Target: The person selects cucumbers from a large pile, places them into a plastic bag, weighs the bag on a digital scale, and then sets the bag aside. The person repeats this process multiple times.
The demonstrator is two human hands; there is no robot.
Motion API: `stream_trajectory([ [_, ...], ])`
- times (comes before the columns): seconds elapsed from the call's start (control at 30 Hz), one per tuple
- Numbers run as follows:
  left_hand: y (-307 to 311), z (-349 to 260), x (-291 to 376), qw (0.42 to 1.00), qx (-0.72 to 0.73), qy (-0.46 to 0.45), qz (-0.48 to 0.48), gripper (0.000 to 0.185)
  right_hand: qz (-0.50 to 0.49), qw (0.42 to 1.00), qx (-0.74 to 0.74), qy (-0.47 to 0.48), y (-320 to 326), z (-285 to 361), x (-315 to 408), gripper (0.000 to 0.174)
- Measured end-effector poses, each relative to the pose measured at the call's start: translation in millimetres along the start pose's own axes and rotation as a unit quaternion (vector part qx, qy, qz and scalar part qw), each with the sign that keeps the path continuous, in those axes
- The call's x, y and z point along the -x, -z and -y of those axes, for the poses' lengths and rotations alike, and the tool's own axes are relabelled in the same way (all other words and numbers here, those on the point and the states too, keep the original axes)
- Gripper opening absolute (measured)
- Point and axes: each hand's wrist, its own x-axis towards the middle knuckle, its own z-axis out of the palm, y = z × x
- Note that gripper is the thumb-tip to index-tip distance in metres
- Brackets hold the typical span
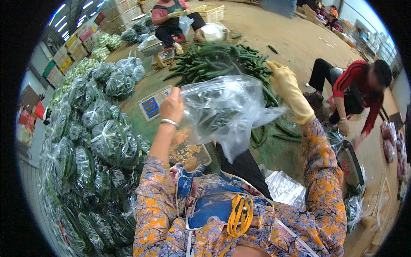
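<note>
My left hand (pixel 172 107), bare with a metal bracelet at the wrist, grips the edge of a clear plastic bag (pixel 224 102). The bag hangs loose and partly blurred in front of my lap. My right hand (pixel 284 83), in a pale rubber glove, is raised beyond the bag's right side with its fingers bent; whether they pinch anything is not clear. Behind the bag lies a large heap of cucumbers (pixel 208 61) on the floor. A weighing scale with a blue display panel (pixel 151 107) sits just past my left hand.
Bagged cucumbers (pixel 106 138) are piled high along my left. Flat clear plastic bags (pixel 284 186) lie by my right thigh. One person (pixel 170 19) sits behind the heap; another in red sleeves (pixel 353 83) bends at the right. Plastic crates (pixel 210 13) stand at the back.
</note>
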Motion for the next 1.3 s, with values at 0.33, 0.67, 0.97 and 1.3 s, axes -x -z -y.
stream_trajectory([
  [0.33, 149.1, 152.9, 107.0, 0.726, 0.602, 0.329, 0.048, 0.016, 0.418, 0.715, -0.557, 0.063, -141.3, 157.5, 69.0, 0.030],
  [0.67, 71.9, 199.1, 163.8, 0.560, 0.718, 0.405, -0.082, 0.053, 0.422, 0.553, -0.676, 0.243, -116.8, 276.3, 47.7, 0.033],
  [0.97, -16.5, 223.8, 132.9, 0.512, 0.669, 0.539, -0.002, 0.051, 0.344, 0.884, -0.235, -0.213, -401.1, 71.2, 103.7, 0.049],
  [1.3, -14.1, 228.5, 113.5, 0.556, 0.597, 0.576, -0.059, 0.052, 0.480, 0.794, -0.266, -0.262, -509.0, 73.2, 86.9, 0.048],
])
